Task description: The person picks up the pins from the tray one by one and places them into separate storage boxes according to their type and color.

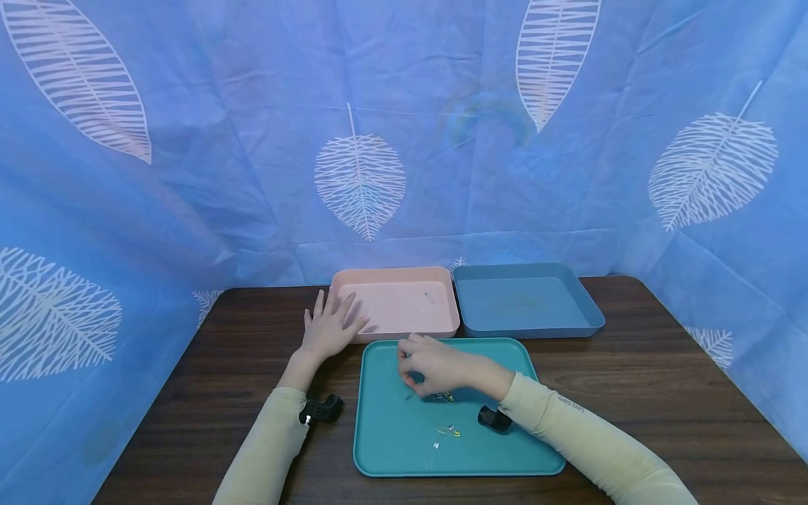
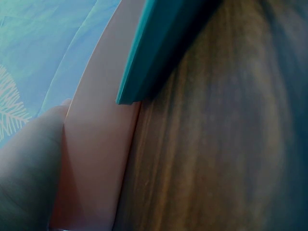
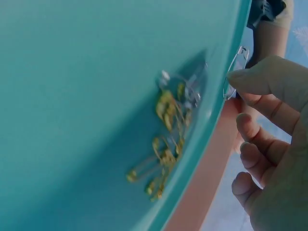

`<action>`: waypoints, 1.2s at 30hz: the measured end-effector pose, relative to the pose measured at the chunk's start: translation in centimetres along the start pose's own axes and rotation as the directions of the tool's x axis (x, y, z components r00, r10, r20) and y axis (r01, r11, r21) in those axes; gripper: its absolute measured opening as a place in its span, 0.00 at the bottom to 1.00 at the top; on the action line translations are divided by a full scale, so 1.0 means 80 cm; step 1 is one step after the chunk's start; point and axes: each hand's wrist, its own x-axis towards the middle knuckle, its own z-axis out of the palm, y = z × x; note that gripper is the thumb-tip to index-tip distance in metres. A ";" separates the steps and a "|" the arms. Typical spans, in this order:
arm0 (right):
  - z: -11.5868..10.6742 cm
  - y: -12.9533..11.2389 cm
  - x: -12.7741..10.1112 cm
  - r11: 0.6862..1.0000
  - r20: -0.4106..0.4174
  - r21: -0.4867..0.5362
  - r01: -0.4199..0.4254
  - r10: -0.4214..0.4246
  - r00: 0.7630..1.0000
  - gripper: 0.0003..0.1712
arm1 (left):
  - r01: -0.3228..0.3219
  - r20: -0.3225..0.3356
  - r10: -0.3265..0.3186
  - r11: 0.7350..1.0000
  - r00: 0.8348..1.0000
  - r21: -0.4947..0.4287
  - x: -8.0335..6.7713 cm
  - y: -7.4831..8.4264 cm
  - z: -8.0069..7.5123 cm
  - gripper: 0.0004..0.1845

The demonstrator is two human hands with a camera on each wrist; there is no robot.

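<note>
My right hand [image 1: 431, 365] hovers over the teal tray [image 1: 391, 435] and pinches a silver safety pin [image 3: 237, 61] between thumb and forefinger [image 3: 250, 79]. Below it lies a small heap of gold and silver safety pins [image 3: 168, 139], with a few more loose pins [image 1: 448, 431] nearer the tray's front. My left hand [image 1: 328, 326] rests flat, fingers spread, on the front left corner of the pink tray [image 1: 404, 330]. One safety pin [image 1: 430, 297] lies inside that pink tray. In the left wrist view only the edge of the hand [image 2: 29, 159] shows beside the pink tray's wall [image 2: 96, 159].
A blue tray [image 1: 590, 319] stands to the right of the pink one, behind the teal tray. All three sit on a dark wooden table [image 1: 663, 379]. Blue leaf-print cloth [image 1: 442, 140] hangs behind and at both sides.
</note>
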 end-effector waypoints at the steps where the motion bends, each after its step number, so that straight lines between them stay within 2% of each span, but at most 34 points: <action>1: -0.002 0.002 0.000 1.000 -0.008 -0.002 -0.005 0.005 1.000 0.12 | 0.001 0.000 -0.001 1.000 1.000 0.003 0.001 0.000 0.000 0.41; 9: -0.017 0.016 0.001 0.999 -0.102 0.007 -0.050 0.050 0.994 0.12 | 0.002 -0.004 -0.002 1.000 1.000 0.000 0.003 -0.001 0.000 0.41; 19: -0.033 0.038 0.002 0.993 -0.220 0.065 -0.094 0.106 0.970 0.11 | -0.006 0.004 0.006 1.000 1.000 -0.009 0.001 -0.001 0.000 0.40; 26: -0.037 0.061 0.008 0.980 -0.309 0.144 -0.139 0.178 0.934 0.10 | -0.005 0.005 0.005 1.000 1.000 -0.006 0.001 -0.001 -0.001 0.40; 32: -0.032 0.085 0.016 0.979 -0.386 0.129 -0.156 0.194 0.902 0.11 | -0.001 0.000 0.001 1.000 1.000 0.003 0.002 -0.001 0.002 0.40; 36: -0.032 0.092 0.022 0.972 -0.397 0.135 -0.190 0.229 0.889 0.11 | 0.000 -0.005 0.000 1.000 1.000 0.008 0.002 -0.001 0.003 0.40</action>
